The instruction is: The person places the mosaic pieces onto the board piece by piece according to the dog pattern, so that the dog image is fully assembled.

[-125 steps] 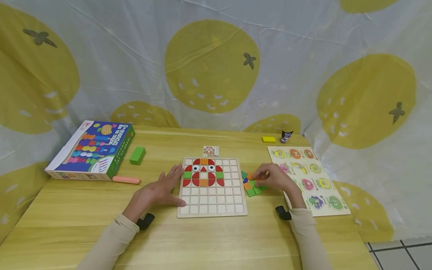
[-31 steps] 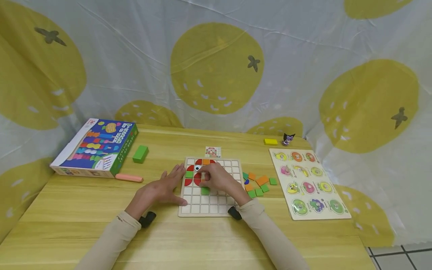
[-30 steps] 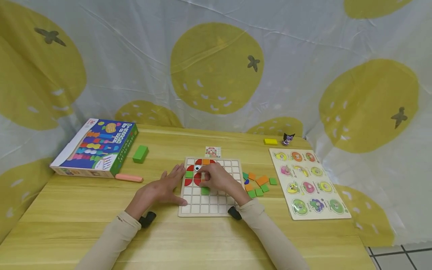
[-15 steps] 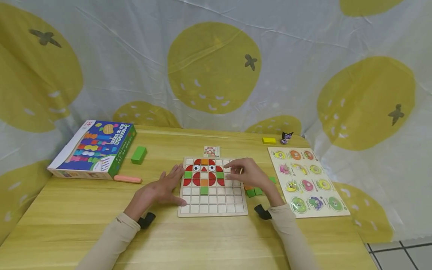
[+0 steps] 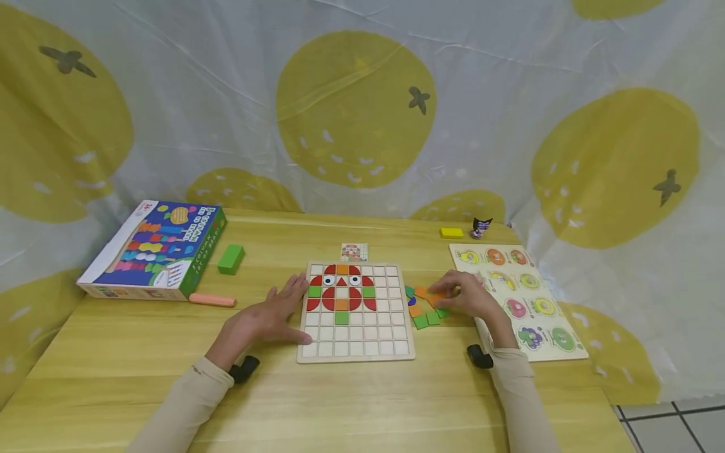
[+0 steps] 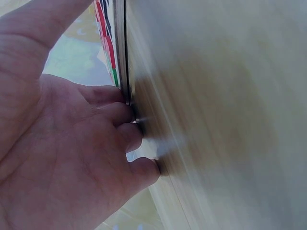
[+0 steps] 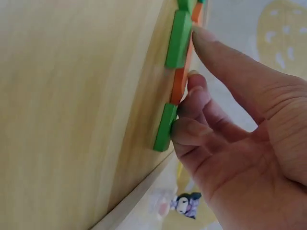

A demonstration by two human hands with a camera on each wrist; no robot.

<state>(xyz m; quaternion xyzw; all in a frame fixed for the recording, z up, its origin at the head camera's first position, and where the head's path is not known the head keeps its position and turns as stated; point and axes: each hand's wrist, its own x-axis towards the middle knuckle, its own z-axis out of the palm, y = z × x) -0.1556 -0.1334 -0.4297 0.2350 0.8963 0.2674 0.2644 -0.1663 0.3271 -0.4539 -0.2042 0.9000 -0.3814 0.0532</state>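
Right hand [image 5: 467, 299] back from grid board [image 5: 355, 312] onto loose tiles [image 5: 426, 308]

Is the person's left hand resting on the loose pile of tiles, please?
No, the left hand lies flat against the grid board's left edge.

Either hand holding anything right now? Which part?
Left hand holds nothing; it rests flat against the board's left edge. Right hand fingers touch the loose tiles; whether it grips one cannot be told.
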